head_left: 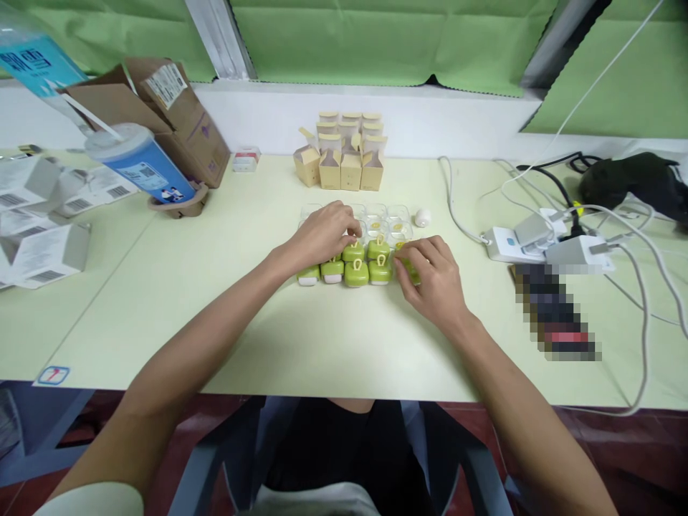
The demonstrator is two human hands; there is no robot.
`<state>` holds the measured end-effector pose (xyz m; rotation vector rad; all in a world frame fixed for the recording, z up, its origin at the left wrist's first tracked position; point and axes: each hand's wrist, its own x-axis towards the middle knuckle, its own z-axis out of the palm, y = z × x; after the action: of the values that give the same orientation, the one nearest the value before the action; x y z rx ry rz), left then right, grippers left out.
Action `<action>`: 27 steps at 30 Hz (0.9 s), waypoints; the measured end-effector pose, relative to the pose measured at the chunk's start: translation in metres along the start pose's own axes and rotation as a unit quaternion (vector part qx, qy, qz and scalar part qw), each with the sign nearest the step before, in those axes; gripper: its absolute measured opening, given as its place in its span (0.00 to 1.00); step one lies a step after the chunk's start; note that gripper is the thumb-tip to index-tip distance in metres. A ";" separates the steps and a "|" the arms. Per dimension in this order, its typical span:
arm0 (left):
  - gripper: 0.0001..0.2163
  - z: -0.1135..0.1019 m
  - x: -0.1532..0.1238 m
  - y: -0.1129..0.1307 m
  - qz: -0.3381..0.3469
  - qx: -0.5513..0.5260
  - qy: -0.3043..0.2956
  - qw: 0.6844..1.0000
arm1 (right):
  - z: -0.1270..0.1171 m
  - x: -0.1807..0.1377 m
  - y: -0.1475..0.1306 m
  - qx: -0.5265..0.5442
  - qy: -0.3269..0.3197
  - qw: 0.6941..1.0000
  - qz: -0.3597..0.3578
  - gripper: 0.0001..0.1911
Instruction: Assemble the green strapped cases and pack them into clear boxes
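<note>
While pinching the end case (411,268), keep right hand (433,281) level with the row (332,269). Steady neighbours (379,271) under curled left hand (322,233) — cannot tell if gripping.

On the table (333,344), 2 rows of small cases (356,274) lie before a tray (398,213). Cartons (340,169) stand behind it, a power strip (505,245) right, perhaps a cup (140,163) far left.

Pale green table (161,287) under green curtains (376,43), white sill (430,115)
</note>
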<state>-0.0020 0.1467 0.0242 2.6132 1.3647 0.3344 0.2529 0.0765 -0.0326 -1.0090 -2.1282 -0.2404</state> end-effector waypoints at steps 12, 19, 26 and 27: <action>0.09 0.000 -0.001 0.003 0.033 -0.023 0.029 0.999 | 0.005 0.000 -0.002 -0.022 -0.110 0.994 0.020 0.18; 0.10 -0.005 -0.004 0.006 0.028 -0.055 0.034 0.998 | 0.006 -0.001 -0.002 -0.025 -0.104 0.994 0.015 0.17; 0.10 -0.003 -0.002 0.006 0.026 -0.063 0.040 0.997 | 0.006 0.000 -0.001 -0.002 -0.105 0.994 0.019 0.16; 0.11 -0.002 -0.002 0.005 0.026 -0.068 0.039 0.997 | 0.006 0.000 -0.001 0.005 -0.104 0.994 0.019 0.17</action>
<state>0.0004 0.1424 0.0270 2.5521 1.2504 0.5243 0.2491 0.0787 -0.0367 -1.1097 -2.2914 -0.1093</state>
